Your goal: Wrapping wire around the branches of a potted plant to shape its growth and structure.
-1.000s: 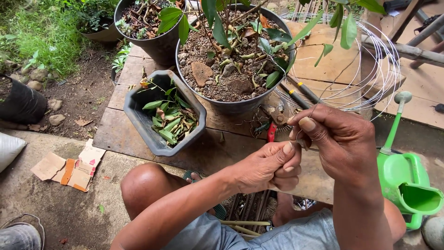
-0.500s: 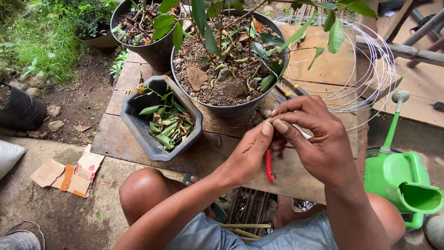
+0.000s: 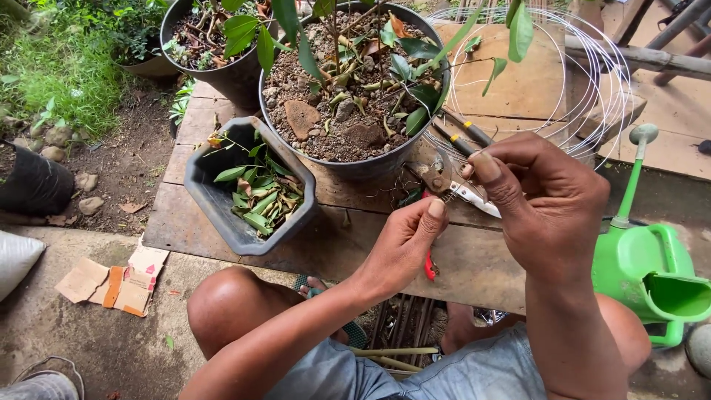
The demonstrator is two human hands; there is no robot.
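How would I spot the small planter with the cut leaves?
Start at the big round soil-filled pot on the wooden platform. Just left of it sits the dark grey planter. It alone is angular, holding loose green leaves, not soil.

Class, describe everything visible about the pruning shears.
The pruning shears have short metal blades, a rusty-looking pivot and red handles. They sit between the two hands above the wooden table. The right hand covers part of them, the left hand pinches just below the pivot, and one red handle shows under it.
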